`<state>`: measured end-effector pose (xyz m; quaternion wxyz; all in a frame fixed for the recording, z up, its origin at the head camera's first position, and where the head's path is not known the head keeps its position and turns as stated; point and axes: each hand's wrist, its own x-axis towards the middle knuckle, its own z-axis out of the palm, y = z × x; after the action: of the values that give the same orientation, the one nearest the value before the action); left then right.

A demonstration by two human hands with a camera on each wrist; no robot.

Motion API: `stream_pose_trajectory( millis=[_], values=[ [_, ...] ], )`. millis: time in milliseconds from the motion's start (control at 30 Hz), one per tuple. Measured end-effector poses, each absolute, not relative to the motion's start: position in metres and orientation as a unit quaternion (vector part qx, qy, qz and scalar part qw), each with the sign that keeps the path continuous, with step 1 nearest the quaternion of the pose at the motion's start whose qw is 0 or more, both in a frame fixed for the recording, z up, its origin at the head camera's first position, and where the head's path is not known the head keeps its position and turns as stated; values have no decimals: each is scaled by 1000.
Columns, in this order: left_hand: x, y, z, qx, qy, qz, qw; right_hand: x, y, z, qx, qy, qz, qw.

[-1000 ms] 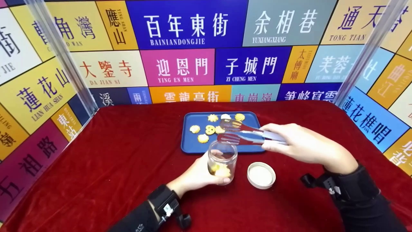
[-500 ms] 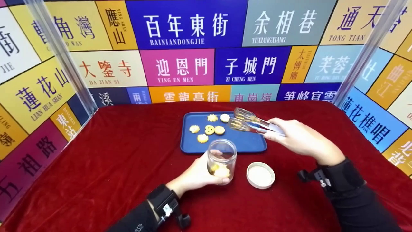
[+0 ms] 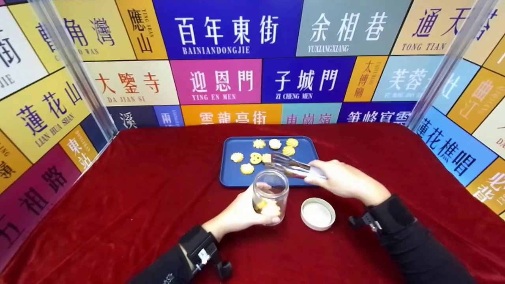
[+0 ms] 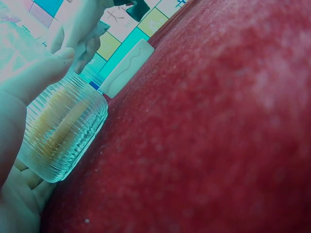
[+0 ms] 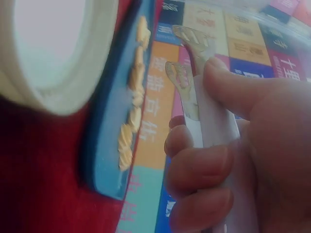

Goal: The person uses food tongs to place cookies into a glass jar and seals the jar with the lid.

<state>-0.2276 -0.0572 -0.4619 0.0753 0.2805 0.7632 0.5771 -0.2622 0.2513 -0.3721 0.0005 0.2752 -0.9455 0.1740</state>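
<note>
My left hand (image 3: 240, 211) grips a clear glass jar (image 3: 272, 183) around its lower side; the jar has no lid on and a few yellow cookies lie in its bottom. In the left wrist view the ribbed jar wall (image 4: 80, 131) shows with the thumb across it. My right hand (image 3: 343, 179) holds metal tongs (image 3: 296, 169) by their pale handles. Their slotted tips are slightly apart, with nothing between them in the right wrist view. In the head view the tips overlap the tray beside a square cookie (image 3: 266, 158), just behind the jar's mouth.
A blue tray (image 3: 232, 177) behind the jar bears several cookies, among them a pretzel-shaped cookie (image 3: 255, 158). To the jar's right a round cream lid (image 3: 318, 214) lies on the red cloth (image 3: 138, 197). Sign-covered panels (image 3: 221, 83) stand at the back and sides.
The tongs swung right and up off the tray's middle, then came back left and lower, close to the jar's mouth. The left hand and jar have stayed put.
</note>
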Motion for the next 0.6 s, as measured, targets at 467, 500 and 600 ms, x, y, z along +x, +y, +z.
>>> stream_pose_trajectory(
  millis=[467, 500, 600],
  values=[
    [-227, -58, -462, 281, 762, 578, 75, -287, 215, -386, 290, -945, 150, -31],
    [-227, -58, -461, 281, 763, 577, 75, -288, 213, -386, 286, -947, 144, -35],
    [-227, -59, -461, 283, 763, 576, 76, -292, 206, -384, 279, -950, 130, -46]
  ],
)
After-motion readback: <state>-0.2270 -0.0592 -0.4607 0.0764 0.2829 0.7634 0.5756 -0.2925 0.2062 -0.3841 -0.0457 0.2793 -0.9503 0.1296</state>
